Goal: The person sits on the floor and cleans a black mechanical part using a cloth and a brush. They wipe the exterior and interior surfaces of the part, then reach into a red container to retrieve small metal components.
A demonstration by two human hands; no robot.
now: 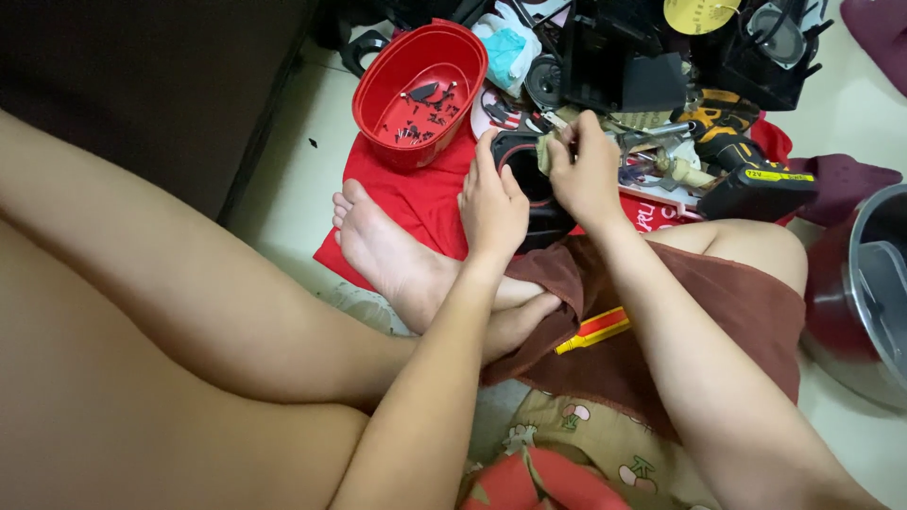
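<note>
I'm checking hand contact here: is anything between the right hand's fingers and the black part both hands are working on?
Yes. The right hand pinches a small beige cloth against the black part, so cloth lies between them. The left hand grips the part's side directly.

The person sits on the floor (283,179) with legs crossed. A cloth (416,203) lies spread on the floor ahead of the foot (378,247). A tub (419,90) stands on the far left corner of that cloth, with small screws (416,118) lying in it. Just right of the tub, the left hand (491,203) and the right hand (586,175) meet around a ring-shaped housing (529,175), above the cloth. Behind the hands lies a heap of parts (652,57). Right of the hands, a power drill (746,165) lies on its side. A screwdriver (595,331) rests on the lap, nearer than the hands. A pot (869,283) stands at the far right edge.
</note>
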